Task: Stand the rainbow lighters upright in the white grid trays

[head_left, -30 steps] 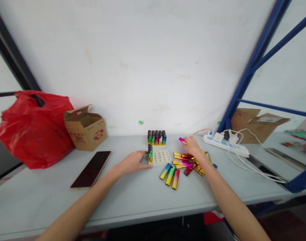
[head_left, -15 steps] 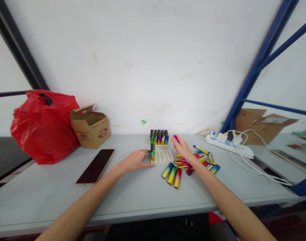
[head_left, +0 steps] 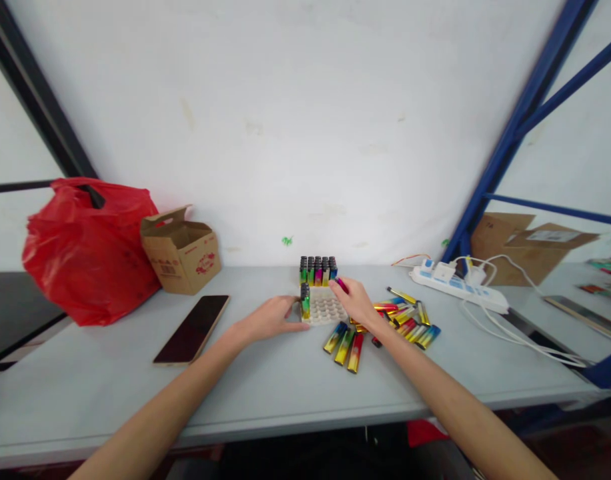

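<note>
A purple lighter [head_left: 341, 285] is pinched by the right hand [head_left: 354, 302] above the white tray [head_left: 328, 311], whose near-left corner is seemingly steadied by the left hand [head_left: 271, 320], thumb and fingers spread.

Both forearms reached forward and inward over the counter [head_left: 265, 393]; the left hand [head_left: 270, 319] lay low, thumb extended, while the right hand [head_left: 354, 301] curled its fingers.
</note>
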